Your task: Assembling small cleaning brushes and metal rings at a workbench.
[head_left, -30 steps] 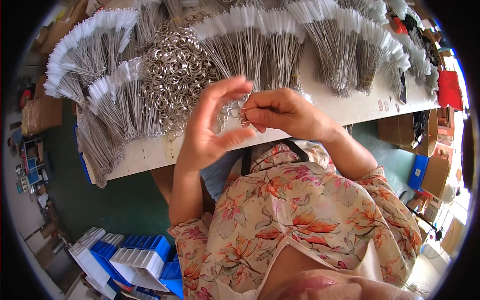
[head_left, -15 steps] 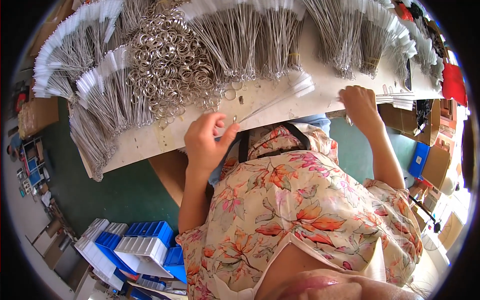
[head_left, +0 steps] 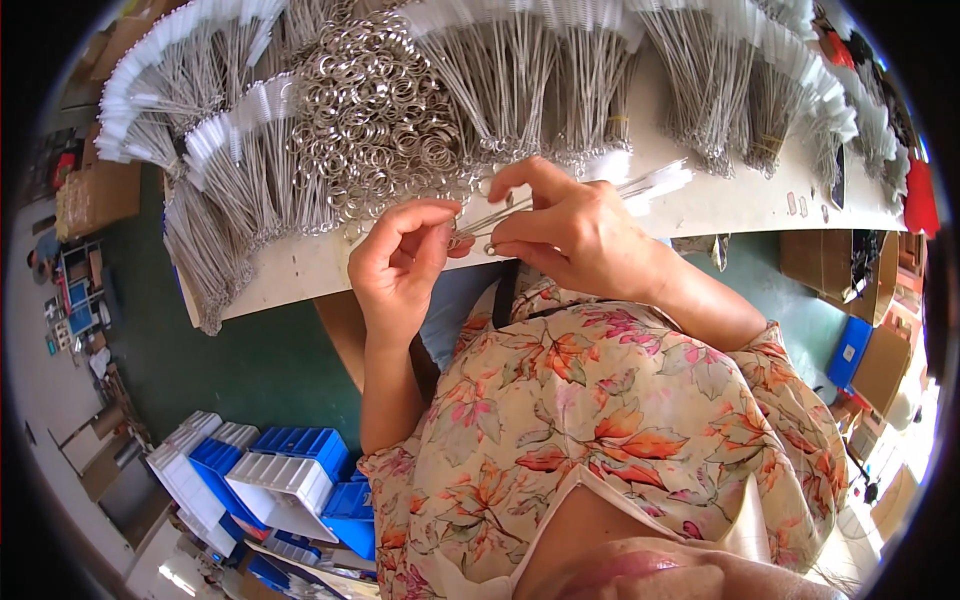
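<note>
Slim wire-handled cleaning brushes (head_left: 655, 183) with white bristle heads lie between my hands, over the table's near edge. My left hand (head_left: 400, 262) is closed, its thumb and fingers pinching the looped wire ends. Whether a ring is among those loops is too small to tell. My right hand (head_left: 585, 232) reaches across from the right, its fingers bent around the wire shafts, with the bristle heads sticking out beyond its knuckles. Just past my left hand is a large heap of shiny split rings (head_left: 385, 120).
Dense bundles of similar brushes (head_left: 500, 80) line the table (head_left: 730, 200), with more brushes (head_left: 235, 160) left of the rings. Blue and white plastic bins (head_left: 285, 480) stand at lower left. Cardboard boxes (head_left: 825, 260) and a blue bin (head_left: 848, 352) are at the right.
My right hand has come left from the table's right side to meet my left hand. The few brushes that lay beside it there are gone from that spot. The view has shifted slightly.
</note>
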{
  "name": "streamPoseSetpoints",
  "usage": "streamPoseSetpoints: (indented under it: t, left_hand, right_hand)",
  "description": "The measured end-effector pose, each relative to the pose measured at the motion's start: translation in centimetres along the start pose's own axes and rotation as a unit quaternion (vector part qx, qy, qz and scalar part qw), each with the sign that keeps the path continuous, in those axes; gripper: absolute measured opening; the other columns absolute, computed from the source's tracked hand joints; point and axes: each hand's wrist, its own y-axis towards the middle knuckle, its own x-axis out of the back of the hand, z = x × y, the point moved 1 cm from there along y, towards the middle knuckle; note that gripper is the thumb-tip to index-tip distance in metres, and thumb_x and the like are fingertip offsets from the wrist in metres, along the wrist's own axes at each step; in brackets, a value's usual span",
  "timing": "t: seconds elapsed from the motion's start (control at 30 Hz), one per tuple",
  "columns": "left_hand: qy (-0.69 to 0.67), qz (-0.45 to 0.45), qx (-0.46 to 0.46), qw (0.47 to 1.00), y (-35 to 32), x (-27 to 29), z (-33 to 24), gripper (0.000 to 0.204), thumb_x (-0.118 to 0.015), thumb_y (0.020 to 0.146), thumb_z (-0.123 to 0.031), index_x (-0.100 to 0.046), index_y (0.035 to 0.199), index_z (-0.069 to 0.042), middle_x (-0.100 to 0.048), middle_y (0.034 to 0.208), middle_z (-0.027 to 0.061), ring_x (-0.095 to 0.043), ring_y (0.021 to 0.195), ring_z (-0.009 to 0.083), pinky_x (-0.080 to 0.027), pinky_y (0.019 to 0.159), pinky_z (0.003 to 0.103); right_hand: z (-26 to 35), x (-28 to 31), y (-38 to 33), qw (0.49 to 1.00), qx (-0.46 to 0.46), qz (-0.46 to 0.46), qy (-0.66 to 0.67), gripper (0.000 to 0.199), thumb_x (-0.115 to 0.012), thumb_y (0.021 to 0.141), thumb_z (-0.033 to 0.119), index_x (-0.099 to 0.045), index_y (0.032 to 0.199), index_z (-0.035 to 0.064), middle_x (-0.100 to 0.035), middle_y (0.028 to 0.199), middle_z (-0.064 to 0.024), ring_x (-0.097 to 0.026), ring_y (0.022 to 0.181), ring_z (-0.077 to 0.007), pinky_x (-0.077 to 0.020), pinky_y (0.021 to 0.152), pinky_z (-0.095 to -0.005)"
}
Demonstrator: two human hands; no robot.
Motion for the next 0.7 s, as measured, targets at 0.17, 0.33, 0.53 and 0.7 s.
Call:
streamPoseSetpoints:
  t: [0.17, 0.33, 0.53, 0.7]
  left_hand:
    - [0.101, 0.060, -0.094, 0.989, 1.2, 1.0, -2.7, 0.011, -0.056, 0.082, 0.006, -0.061, 0.092, 0.005, -0.060, 0.096, 0.0142, -0.063, 0.079, 0.0159, -0.054, 0.068, 0.025]
    - [0.035, 0.125, -0.073, 0.989, 2.1, 1.2, -3.7, 0.021, -0.055, 0.079, 0.009, -0.062, 0.098, 0.003, -0.058, 0.100, 0.0144, -0.064, 0.084, 0.0200, -0.053, 0.068, 0.024]
    - [0.068, 0.140, -0.100, 0.983, 2.8, 1.5, -3.6, 0.025, -0.056, 0.076, 0.010, -0.061, 0.100, 0.004, -0.058, 0.100, 0.0146, -0.064, 0.084, 0.0190, -0.054, 0.070, 0.025]
    - [0.062, 0.069, -0.138, 0.986, 2.4, 0.3, -4.6, 0.028, -0.058, 0.074, 0.009, -0.059, 0.103, 0.007, -0.060, 0.099, 0.0156, -0.065, 0.079, 0.0195, -0.054, 0.067, 0.025]
  right_hand:
    - [-0.1, 0.1, 0.7, 0.997, 0.007, 0.066, 0.040, 0.007, -0.065, 0.076, 0.006, -0.064, 0.083, 0.0050, -0.061, 0.087, -0.0092, -0.060, 0.064, -0.0226, -0.0485, 0.056, -0.0308]
    - [-0.3, 0.1, 0.7, 0.982, -0.035, 0.082, 0.169, 0.009, -0.063, 0.080, 0.007, -0.063, 0.087, 0.0015, -0.062, 0.086, -0.0112, -0.060, 0.073, -0.0234, -0.0481, 0.063, -0.0307]
    - [-0.6, 0.3, 0.9, 0.963, -0.047, 0.090, 0.249, 0.010, -0.061, 0.082, 0.008, -0.064, 0.088, 0.0003, -0.061, 0.084, -0.0089, -0.059, 0.074, -0.0186, -0.0466, 0.065, -0.0297]
    - [-0.3, 1.1, 1.2, 0.848, -0.193, 0.106, 0.482, 0.016, -0.062, 0.085, 0.017, -0.065, 0.088, 0.0025, -0.060, 0.079, -0.0022, -0.053, 0.061, -0.0065, -0.0421, 0.052, -0.0198]
